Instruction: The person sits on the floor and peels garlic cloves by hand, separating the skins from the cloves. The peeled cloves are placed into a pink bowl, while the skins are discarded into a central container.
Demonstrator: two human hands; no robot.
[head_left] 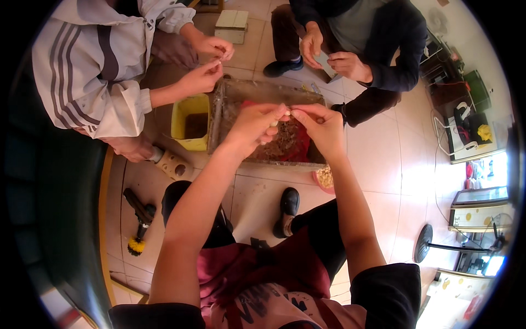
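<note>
My left hand [256, 126] and my right hand [319, 124] meet above a worn wooden box [241, 86]. Thumbs and fingertips pinch a small pale nut-like piece [287, 113] between them; its exact kind is too small to tell. The other fingers of my left hand are curled, and something pale shows against them. Below my hands, the box holds brown shell-like bits [280, 143] and a red bag or sheet [301, 143], partly hidden by my hands. Close by my right wrist, a pink bowl [327, 189] holds several pale pieces.
A yellow bucket [176, 127] stands left of the box. Two people sit across, one person's hands [205, 68] at left, the other's [337, 61] at right with a flat thing. A yellow-bristled brush tool [137, 245] lies on the floor; a round black stand base [423, 243] is at right.
</note>
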